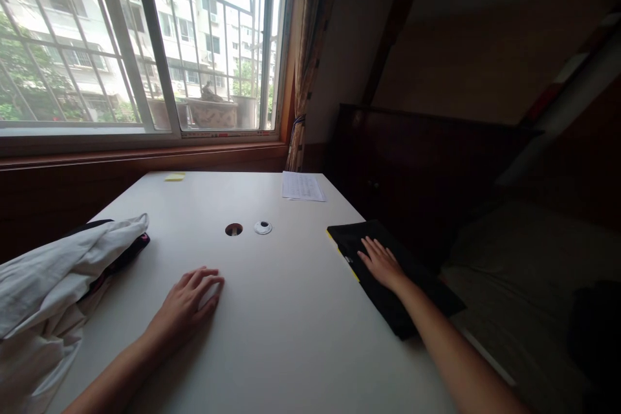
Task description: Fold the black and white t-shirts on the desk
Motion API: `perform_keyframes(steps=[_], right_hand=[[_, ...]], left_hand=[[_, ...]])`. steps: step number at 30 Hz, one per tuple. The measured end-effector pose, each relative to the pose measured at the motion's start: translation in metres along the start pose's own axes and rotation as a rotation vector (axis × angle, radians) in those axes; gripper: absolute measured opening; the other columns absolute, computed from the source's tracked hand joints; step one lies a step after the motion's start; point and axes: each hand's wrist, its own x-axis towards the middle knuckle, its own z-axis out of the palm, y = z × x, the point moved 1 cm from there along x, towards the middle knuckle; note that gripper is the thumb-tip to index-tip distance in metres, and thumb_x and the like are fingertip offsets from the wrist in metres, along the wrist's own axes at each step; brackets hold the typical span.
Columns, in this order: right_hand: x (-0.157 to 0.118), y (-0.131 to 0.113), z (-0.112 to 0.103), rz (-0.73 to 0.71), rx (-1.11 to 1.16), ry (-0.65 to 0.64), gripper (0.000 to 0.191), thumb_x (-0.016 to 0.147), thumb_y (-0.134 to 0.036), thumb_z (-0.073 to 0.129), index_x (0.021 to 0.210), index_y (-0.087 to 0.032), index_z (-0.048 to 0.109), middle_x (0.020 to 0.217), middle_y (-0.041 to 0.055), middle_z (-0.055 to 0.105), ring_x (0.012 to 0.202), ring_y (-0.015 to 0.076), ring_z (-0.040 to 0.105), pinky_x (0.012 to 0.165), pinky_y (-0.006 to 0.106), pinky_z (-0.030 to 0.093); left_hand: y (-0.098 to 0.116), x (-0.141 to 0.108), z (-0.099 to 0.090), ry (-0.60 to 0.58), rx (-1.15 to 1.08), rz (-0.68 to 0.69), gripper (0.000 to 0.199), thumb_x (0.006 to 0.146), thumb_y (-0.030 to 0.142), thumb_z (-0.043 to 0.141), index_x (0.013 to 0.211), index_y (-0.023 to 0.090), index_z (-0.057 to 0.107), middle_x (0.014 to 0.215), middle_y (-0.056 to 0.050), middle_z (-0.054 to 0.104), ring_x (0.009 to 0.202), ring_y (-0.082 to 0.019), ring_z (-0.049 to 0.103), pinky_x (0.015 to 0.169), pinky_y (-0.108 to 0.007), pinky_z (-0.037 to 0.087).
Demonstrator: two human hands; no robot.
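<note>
My right hand (381, 263) lies flat with its fingers spread on a folded black cloth item (412, 284) with a yellow edge, at the table's right side. Part of that black item hangs past the table edge. On the white table (272, 336), my left hand (191, 301) rests with bent fingers apart and nothing in it. Left of this hand is a pile of pale grey cloth (63, 272), with darker cloth under it. A round hole (233, 229) and a small white disc with a dark centre (262, 227) are near the table's middle.
Printed papers (303, 187) lie at the table's far right corner, and yellow sticky notes (174, 177) at the far left. Behind the table are a barred window (208, 45) and a curtain (308, 45). Dark wooden furniture (417, 162) stands to the right.
</note>
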Motion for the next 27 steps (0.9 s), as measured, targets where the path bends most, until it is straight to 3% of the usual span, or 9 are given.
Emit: perform_keyframes(steps=[5, 13, 22, 27], right_hand=[[-0.049, 0.011, 0.011, -0.131, -0.062, 0.022, 0.061, 0.101, -0.054, 0.024, 0.154, -0.025, 0.036, 0.165, 0.0014, 0.023, 0.152, 0.0224, 0.018, 0.123, 0.047, 0.018], [-0.104, 0.014, -0.013, -0.217, -0.044, -0.030, 0.063, 0.101, -0.061, 0.024, 0.156, -0.030, 0.030, 0.164, 0.0001, 0.023, 0.152, 0.0219, 0.019, 0.123, 0.050, 0.020], [-0.141, 0.028, -0.014, -0.260, -0.061, 0.009, 0.060, 0.102, -0.058, 0.029, 0.157, -0.034, 0.026, 0.163, -0.0010, 0.027, 0.150, 0.0227, 0.024, 0.122, 0.051, 0.022], [-0.140, 0.027, -0.015, -0.196, 0.015, -0.007, 0.061, 0.102, -0.059, 0.026, 0.156, -0.032, 0.030, 0.162, 0.0012, 0.031, 0.150, 0.0230, 0.025, 0.122, 0.053, 0.022]], left_hand=[[-0.001, 0.000, 0.001, 0.008, 0.000, 0.014, 0.030, 0.097, 0.038, 0.051, 0.125, 0.034, 0.062, 0.134, -0.002, 0.062, 0.126, -0.029, 0.053, 0.102, -0.050, 0.050], [-0.002, -0.002, 0.000, 0.011, 0.008, 0.026, 0.031, 0.096, 0.039, 0.053, 0.126, 0.036, 0.062, 0.134, -0.001, 0.062, 0.125, -0.029, 0.054, 0.100, -0.048, 0.051], [0.000, -0.003, 0.001, 0.006, 0.011, 0.023, 0.032, 0.098, 0.038, 0.050, 0.127, 0.035, 0.062, 0.135, -0.002, 0.062, 0.128, -0.029, 0.053, 0.101, -0.049, 0.050], [0.001, -0.003, 0.000, -0.009, 0.008, 0.011, 0.032, 0.099, 0.037, 0.049, 0.128, 0.035, 0.062, 0.136, -0.002, 0.061, 0.129, -0.029, 0.051, 0.103, -0.050, 0.049]])
